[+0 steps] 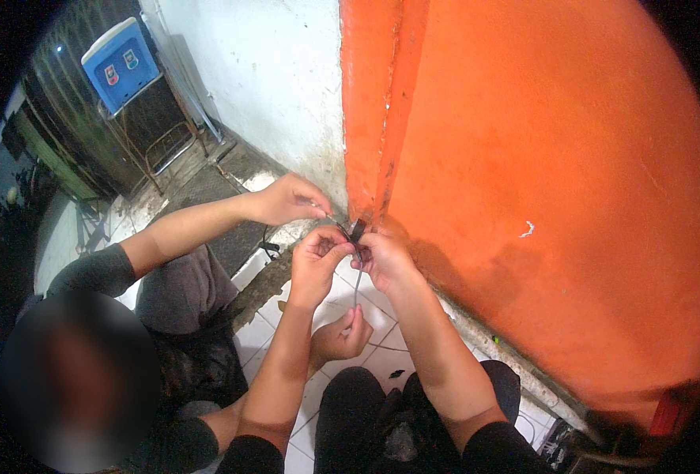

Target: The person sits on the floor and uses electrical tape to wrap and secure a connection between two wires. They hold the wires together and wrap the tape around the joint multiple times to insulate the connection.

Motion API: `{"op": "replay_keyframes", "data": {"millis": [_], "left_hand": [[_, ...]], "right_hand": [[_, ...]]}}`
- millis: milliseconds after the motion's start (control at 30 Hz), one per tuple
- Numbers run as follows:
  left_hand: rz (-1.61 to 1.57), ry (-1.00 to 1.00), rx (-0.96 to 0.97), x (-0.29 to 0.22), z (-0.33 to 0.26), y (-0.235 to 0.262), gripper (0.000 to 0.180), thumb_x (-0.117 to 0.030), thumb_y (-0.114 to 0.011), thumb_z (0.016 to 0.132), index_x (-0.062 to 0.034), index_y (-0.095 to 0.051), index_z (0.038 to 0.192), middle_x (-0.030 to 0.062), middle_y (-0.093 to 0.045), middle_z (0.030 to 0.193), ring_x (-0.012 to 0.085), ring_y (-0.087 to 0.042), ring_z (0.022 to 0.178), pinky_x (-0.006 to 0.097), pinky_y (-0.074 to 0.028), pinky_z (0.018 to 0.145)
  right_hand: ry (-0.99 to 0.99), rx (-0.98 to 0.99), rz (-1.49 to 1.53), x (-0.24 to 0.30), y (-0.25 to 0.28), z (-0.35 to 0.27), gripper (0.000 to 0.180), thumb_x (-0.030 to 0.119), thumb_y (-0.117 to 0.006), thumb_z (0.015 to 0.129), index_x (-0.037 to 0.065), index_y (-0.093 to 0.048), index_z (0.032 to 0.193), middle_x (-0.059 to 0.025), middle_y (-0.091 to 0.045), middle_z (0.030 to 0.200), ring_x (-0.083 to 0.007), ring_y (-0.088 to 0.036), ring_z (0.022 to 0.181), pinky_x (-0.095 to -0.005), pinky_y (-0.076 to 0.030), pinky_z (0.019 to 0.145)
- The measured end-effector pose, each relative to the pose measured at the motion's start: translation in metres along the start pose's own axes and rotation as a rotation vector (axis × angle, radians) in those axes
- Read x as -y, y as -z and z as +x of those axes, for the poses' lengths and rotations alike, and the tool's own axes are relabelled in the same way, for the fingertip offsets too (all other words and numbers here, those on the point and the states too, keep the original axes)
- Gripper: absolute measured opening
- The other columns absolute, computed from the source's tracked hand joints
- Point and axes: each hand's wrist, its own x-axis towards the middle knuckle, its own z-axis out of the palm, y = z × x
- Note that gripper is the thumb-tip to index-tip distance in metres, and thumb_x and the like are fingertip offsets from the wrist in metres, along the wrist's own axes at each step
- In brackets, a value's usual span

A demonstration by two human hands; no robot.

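My left hand (316, 265) and my right hand (384, 262) meet in front of the wall corner, fingertips almost touching. Between them is a small black piece (358, 229), its kind too small to make out. A thin grey cable (358, 286) runs down from my fingers. My left thumb and fingers pinch the cable near its upper part, while my right fingers close around the black piece's lower end. A co-worker's hand (289, 201) holds a thin dark strand just left of the black piece. Below, the co-worker's other hand (345, 332) grips the cable's lower part.
The co-worker sits close at my left, arms reaching beside and under my left arm. An orange wall (539, 158) rises on the right, a white wall (271, 71) at far left. A blue board (120, 67) rests on a metal stand. White tiles (381, 359) cover the floor.
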Motion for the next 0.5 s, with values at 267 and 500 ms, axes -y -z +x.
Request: {"op": "replay_keyframes", "data": {"millis": [267, 500], "left_hand": [[0.252, 0.163, -0.056, -0.018, 0.011, -0.003, 0.010, 0.001, -0.071, 0.088, -0.0006, -0.062, 0.092, 0.0017, -0.065, 0.083, 0.0077, -0.060, 0.080, 0.022, -0.048, 0.070], [0.663, 0.139, 0.024, -0.046, 0.021, 0.000, 0.014, -0.010, -0.073, 0.087, -0.0004, -0.063, 0.089, 0.0072, -0.069, 0.083, 0.0137, -0.061, 0.076, 0.029, -0.048, 0.069]], "right_hand": [[0.713, -0.265, -0.414, -0.015, -0.017, -0.039, 0.015, 0.000, -0.064, 0.085, 0.002, -0.069, 0.099, -0.0038, -0.064, 0.095, -0.0114, -0.060, 0.079, -0.0254, -0.051, 0.063], [0.914, -0.305, -0.624, -0.022, -0.029, -0.049, 0.016, -0.002, -0.071, 0.080, -0.001, -0.074, 0.096, -0.0107, -0.069, 0.087, -0.0178, -0.067, 0.073, -0.0273, -0.054, 0.065]]}}
